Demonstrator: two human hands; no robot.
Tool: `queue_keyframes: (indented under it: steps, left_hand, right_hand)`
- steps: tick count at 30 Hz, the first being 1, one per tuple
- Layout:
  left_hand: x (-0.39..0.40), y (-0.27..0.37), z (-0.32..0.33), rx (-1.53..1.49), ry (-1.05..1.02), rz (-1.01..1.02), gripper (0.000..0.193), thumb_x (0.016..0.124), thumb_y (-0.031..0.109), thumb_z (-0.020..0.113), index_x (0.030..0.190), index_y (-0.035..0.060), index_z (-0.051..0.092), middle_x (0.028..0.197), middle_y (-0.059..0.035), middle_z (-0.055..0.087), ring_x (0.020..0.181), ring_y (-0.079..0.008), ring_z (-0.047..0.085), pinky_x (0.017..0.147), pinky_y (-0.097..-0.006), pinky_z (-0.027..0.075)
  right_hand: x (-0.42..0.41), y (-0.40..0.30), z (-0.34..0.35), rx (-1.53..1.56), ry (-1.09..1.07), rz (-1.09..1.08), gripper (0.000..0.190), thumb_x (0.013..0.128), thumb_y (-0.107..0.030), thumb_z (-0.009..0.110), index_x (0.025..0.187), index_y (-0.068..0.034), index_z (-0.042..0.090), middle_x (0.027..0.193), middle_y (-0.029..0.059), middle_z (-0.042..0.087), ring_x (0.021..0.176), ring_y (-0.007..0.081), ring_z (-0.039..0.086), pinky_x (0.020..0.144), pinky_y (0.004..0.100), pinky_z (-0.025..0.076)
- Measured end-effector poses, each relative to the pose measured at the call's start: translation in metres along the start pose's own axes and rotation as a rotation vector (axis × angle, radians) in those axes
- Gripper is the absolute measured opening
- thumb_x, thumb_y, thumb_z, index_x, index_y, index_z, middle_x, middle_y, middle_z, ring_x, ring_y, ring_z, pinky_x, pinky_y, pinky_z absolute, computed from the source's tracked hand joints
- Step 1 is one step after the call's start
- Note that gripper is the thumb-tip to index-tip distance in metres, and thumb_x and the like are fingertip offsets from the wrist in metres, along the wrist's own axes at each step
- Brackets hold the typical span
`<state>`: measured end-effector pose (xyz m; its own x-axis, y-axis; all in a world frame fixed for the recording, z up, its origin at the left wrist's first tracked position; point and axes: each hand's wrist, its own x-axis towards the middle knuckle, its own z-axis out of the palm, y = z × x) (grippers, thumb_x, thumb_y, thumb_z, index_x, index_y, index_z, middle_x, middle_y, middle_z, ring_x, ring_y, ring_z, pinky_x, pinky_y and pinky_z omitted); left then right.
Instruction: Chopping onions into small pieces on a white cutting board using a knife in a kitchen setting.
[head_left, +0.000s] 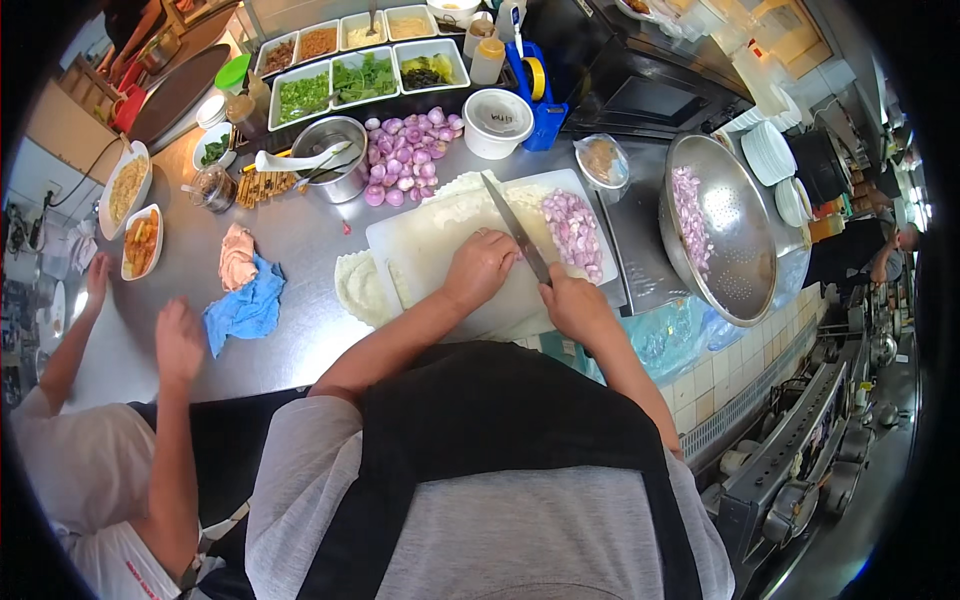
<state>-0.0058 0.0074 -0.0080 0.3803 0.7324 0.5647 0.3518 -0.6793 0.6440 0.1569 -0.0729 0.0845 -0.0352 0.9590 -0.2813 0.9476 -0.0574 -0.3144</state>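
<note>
My right hand (574, 300) grips the handle of a kitchen knife (514, 225), its blade pointing up and left over a white cutting board (427, 247). My left hand (480, 270) rests on the board just left of the blade, fingers curled around a small purple piece, apparently shallot, mostly hidden by the fingertips. Cut shallots (574, 229) lie heaped on the board's right side. Peeled whole shallots (409, 154) are piled on the steel counter beyond the board. A steel colander (739, 240) at the right holds more cut shallots (690, 217). A light cloth (360, 289) shows under the board's left edge.
A steel pot (334, 180) with utensils and a lidded white tub (499, 120) stand behind the board. Trays of chopped greens (304, 97) line the back. Blue cloth (251, 304) lies left. A co-worker's hands (180, 337) are at the far left. A plastic-wrapped bowl (602, 161) sits near the colander.
</note>
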Motion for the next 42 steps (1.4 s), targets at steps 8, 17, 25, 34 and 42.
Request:
queue_keyframes:
  steps: [8,17,25,34,42]
  left_hand:
    - [0.002,0.0,0.002,0.014,-0.013,-0.01,0.006,0.076,0.002,0.067,0.08,0.0046,0.064,0.084,-0.0104,0.064,0.08,-0.0317,0.06,0.072,-0.0397,0.05]
    - [0.014,0.002,-0.003,0.094,-0.2,-0.133,0.006,0.079,0.007,0.066,0.085,0.0054,0.065,0.085,-0.0119,0.064,0.081,-0.0336,0.061,0.073,-0.0425,0.049]
    - [0.003,0.0,-0.004,0.017,-0.133,-0.071,0.007,0.08,0.005,0.065,0.087,0.0053,0.066,0.085,-0.012,0.067,0.082,-0.0334,0.062,0.074,-0.0423,0.051]
    - [0.005,-0.016,-0.006,0.092,-0.162,0.164,0.008,0.077,0.004,0.068,0.085,0.0062,0.066,0.084,-0.0097,0.066,0.08,-0.0291,0.062,0.071,-0.0376,0.052]
    - [0.011,-0.015,-0.005,0.079,-0.125,0.222,0.006,0.077,0.005,0.065,0.083,0.0066,0.063,0.08,-0.0088,0.064,0.078,-0.0273,0.061,0.07,-0.0371,0.051]
  right_hand:
    - [0.009,0.009,0.034,0.085,0.056,0.047,0.028,0.094,-0.024,0.052,0.106,0.001,0.047,0.083,0.031,0.063,0.083,0.0482,0.062,0.075,0.056,0.047]
    - [0.001,0.033,0.019,0.151,0.158,0.006,0.031,0.093,-0.028,0.055,0.106,-0.001,0.048,0.081,0.0292,0.064,0.079,0.0483,0.062,0.072,0.0551,0.048]
    - [-0.009,0.018,0.033,0.066,0.145,-0.002,0.028,0.093,-0.027,0.054,0.103,-0.002,0.048,0.076,0.028,0.064,0.074,0.0479,0.063,0.068,0.0568,0.049]
    - [-0.015,0.003,-0.002,-0.024,0.003,-0.048,0.026,0.094,-0.024,0.051,0.101,0.001,0.046,0.078,0.0271,0.065,0.076,0.0467,0.064,0.071,0.0558,0.049]
    - [-0.001,0.007,0.023,-0.002,0.046,0.015,0.026,0.094,-0.025,0.05,0.102,0.0,0.046,0.081,0.026,0.066,0.079,0.0453,0.064,0.072,0.0543,0.05]
